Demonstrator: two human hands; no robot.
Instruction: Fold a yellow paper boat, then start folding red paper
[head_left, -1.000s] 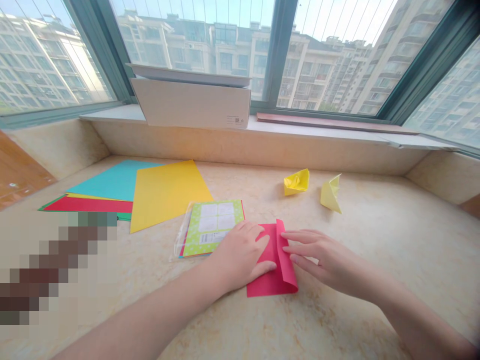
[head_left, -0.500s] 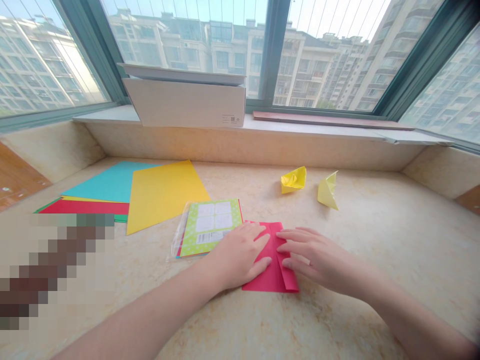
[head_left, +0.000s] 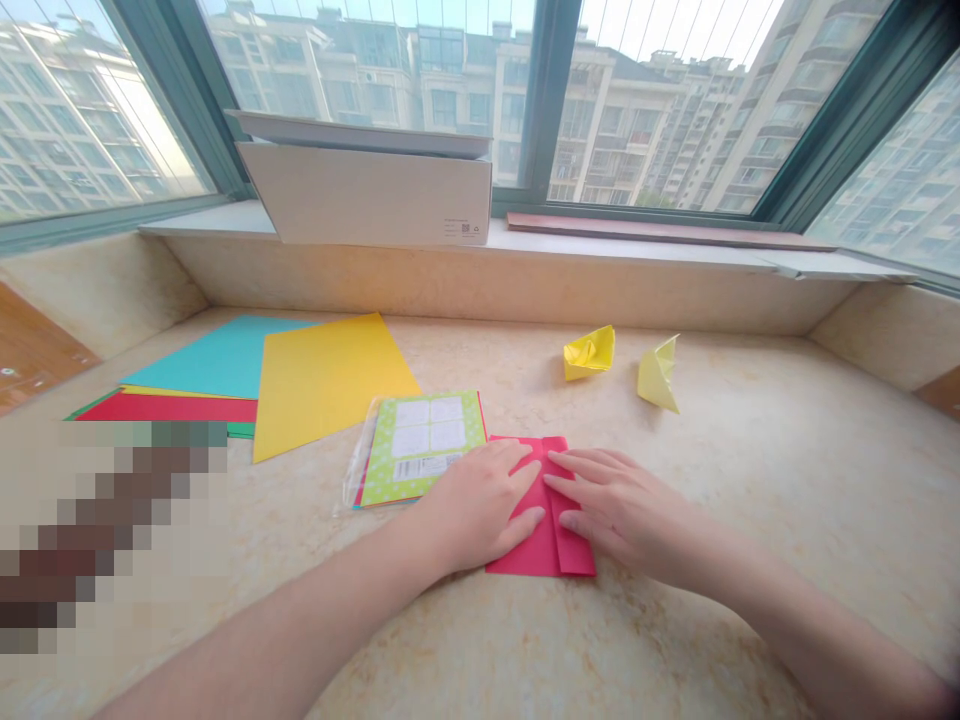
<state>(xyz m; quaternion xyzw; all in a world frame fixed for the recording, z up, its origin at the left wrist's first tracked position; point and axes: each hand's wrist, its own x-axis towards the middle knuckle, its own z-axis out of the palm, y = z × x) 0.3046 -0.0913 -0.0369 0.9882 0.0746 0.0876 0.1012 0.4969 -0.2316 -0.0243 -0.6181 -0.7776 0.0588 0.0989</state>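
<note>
The left hand (head_left: pixel 487 505) lies palm-down, thumb apart from its fingers; just beside it, the right hand (head_left: pixel 611 505) presses spread fingertips down, both forearms angling inward, bare!

Daylight enters through green-framed windows (head_left: pixel 545 110) above a marbled stone ledge (head_left: pixel 750 480).

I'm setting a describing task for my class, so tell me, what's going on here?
A person's left hand lies on a red sheet of paper, while the right hand rests its fingers on the strip folded over along the sheet's right side. Beyond the hands stand a bright yellow folded paper and a pale yellow one. A green dotted packet and larger coloured sheets lie to the left.
</note>
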